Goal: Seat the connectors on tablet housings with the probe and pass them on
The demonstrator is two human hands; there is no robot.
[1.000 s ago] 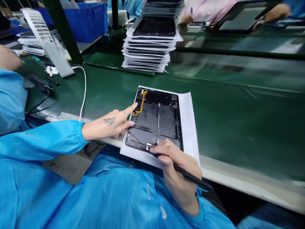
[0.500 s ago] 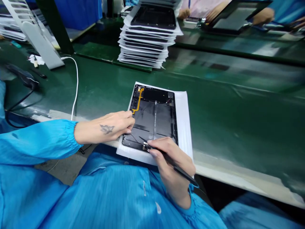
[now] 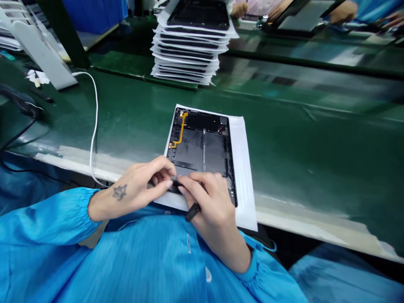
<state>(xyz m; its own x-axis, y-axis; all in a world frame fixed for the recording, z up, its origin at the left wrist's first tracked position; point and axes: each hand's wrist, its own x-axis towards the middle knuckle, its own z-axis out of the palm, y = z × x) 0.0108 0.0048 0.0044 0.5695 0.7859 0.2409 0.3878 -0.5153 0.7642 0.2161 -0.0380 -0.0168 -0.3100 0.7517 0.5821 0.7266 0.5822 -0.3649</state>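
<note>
Tray stack [image 3: 191,46] stands beyond open tablet [image 3: 201,147].

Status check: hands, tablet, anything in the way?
Left hand and right hand pinch at tablet near edge. Right holds stylus. Tablet open, on white sheet. Nothing in the way.

The left hand [image 3: 139,185] and right hand [image 3: 208,202] cover the opened tablet's [image 3: 202,143] near edge at six o'clock; what their fingertips pinch is unclear. At twelve o'clock, the tablet stack [image 3: 192,46] is cropped.
</note>
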